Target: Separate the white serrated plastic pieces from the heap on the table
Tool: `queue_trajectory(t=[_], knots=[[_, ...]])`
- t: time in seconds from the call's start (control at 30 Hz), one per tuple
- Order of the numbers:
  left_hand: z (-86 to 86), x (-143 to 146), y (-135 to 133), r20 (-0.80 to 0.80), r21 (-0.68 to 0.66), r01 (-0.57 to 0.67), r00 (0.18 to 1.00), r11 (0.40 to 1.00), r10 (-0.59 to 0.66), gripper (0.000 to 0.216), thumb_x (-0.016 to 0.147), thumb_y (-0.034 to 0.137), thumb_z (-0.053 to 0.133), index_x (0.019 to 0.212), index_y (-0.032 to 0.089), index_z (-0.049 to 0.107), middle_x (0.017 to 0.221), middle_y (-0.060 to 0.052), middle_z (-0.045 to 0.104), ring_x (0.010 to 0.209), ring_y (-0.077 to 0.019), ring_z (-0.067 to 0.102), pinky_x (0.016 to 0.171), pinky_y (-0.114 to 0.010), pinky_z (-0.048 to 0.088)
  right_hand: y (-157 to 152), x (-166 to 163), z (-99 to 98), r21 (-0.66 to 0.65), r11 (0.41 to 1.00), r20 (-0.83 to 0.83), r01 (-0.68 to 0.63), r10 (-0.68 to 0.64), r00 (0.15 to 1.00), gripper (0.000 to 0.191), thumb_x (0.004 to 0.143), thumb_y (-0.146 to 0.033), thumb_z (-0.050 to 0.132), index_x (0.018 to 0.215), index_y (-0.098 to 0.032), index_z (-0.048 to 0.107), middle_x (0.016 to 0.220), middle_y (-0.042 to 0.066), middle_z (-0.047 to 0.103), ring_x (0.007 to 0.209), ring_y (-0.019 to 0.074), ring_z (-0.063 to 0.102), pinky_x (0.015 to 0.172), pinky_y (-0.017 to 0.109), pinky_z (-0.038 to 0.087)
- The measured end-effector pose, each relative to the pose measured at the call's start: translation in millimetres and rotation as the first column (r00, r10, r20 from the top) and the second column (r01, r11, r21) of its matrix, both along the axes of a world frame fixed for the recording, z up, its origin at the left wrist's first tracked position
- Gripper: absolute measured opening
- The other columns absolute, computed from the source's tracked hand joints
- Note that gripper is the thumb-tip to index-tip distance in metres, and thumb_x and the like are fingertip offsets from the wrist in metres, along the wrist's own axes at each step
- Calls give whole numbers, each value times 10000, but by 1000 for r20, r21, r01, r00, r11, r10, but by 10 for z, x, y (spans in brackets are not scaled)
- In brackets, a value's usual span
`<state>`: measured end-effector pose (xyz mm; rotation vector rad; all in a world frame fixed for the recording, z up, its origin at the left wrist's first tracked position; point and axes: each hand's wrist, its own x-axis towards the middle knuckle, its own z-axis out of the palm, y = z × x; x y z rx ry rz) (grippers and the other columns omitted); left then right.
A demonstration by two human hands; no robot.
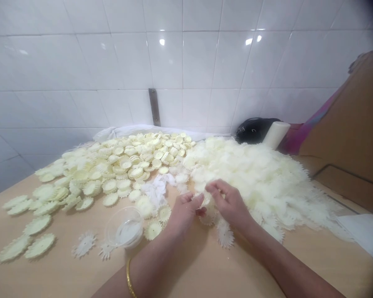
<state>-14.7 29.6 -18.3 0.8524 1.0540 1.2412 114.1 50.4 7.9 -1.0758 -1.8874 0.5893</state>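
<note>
Above the table, my left hand (184, 210) is closed, thumb and fingers pinching the edge of a pale, toothed flower-shaped disc (207, 201). Close by, my right hand (231, 203) has thumb and forefinger pressed together at the top of the same disc; whatever is between those fingertips is too small to make out. Below the right hand lies a white fringed petal piece (225, 235). Left of my left wrist stands a clear round tub (124, 227) with something whitish inside. Cupped, toothed yellowish discs (153, 229) lie between the tub and my left hand.
A large heap of stacked yellowish discs (124, 161) covers the table's back left. Thin whitish fringed pieces (251, 178) pile up at the right. A crumpled white cloth (158, 188) lies between. Behind them are a black bag (255, 129), a white roll (276, 134) and a cardboard box (351, 120).
</note>
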Motion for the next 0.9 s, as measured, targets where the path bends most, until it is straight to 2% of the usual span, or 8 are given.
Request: queue_trajectory(t=[0.2, 0.33, 0.43, 0.53, 0.63, 0.77, 0.83, 0.9], knots=[[-13, -21, 17, -72, 26, 5, 997, 1000, -3, 321, 603, 437, 658, 621, 132, 560, 504, 2, 496, 460, -96, 478, 481, -229, 372, 4, 3, 18, -153, 974, -56, -168, 161, 985, 211, 791, -351, 486, 751, -174, 593, 760, 34, 601, 737, 156, 552, 660, 268, 429], [-3, -20, 21, -93, 4, -21, 995, 1000, 21, 322, 597, 426, 660, 601, 125, 548, 480, 9, 480, 432, -88, 457, 454, -224, 354, -7, 2, 41, -335, 872, -236, -358, 290, 928, 195, 763, -357, 533, 751, -173, 600, 727, 12, 617, 682, 135, 577, 649, 260, 445], [9, -15, 16, -74, -33, -54, 996, 998, 51, 344, 577, 433, 672, 575, 126, 516, 444, 27, 442, 398, -82, 436, 419, -215, 327, -20, -5, 55, -404, 803, -391, -438, 281, 876, 152, 747, -318, 556, 738, -168, 579, 722, 11, 618, 669, 134, 583, 643, 267, 455], [23, -12, 9, -35, -56, -45, 998, 997, 43, 367, 591, 466, 652, 615, 128, 512, 450, 36, 433, 389, -74, 427, 403, -203, 316, -20, -11, 46, -426, 766, -455, -480, 277, 846, 141, 737, -306, 564, 710, -168, 546, 698, 8, 611, 641, 134, 577, 637, 278, 452], [41, -1, 7, 26, -79, -37, 999, 996, 39, 378, 613, 485, 632, 647, 137, 489, 446, 51, 410, 389, -67, 428, 395, -187, 307, 2, -3, 15, -397, 806, -397, -439, 281, 874, 173, 749, -297, 543, 640, -169, 503, 610, -17, 557, 584, 118, 539, 614, 266, 434], [50, 11, 9, 110, -105, -21, 993, 994, 33, 377, 623, 483, 627, 650, 158, 440, 446, 57, 408, 385, -70, 435, 374, -180, 294, 40, 31, -13, -273, 939, -252, -208, 139, 958, 190, 775, -281, 502, 622, -173, 470, 588, -29, 481, 572, 106, 474, 584, 246, 402], [36, 4, 7, 90, -78, -11, 996, 997, 18, 367, 636, 479, 620, 649, 161, 435, 428, 63, 392, 371, -71, 429, 365, -181, 287, 37, 42, -1, -232, 961, -221, -150, 98, 970, 184, 787, -291, 487, 644, -175, 475, 612, -21, 487, 589, 110, 475, 589, 248, 402], [17, -8, 2, 41, -45, -10, 999, 999, 12, 352, 647, 468, 617, 660, 154, 459, 420, 67, 379, 361, -69, 423, 361, -178, 283, 16, 38, 24, -240, 948, -222, -208, 155, 963, 162, 778, -309, 510, 686, -176, 504, 665, -7, 533, 633, 121, 512, 629, 260, 418]])
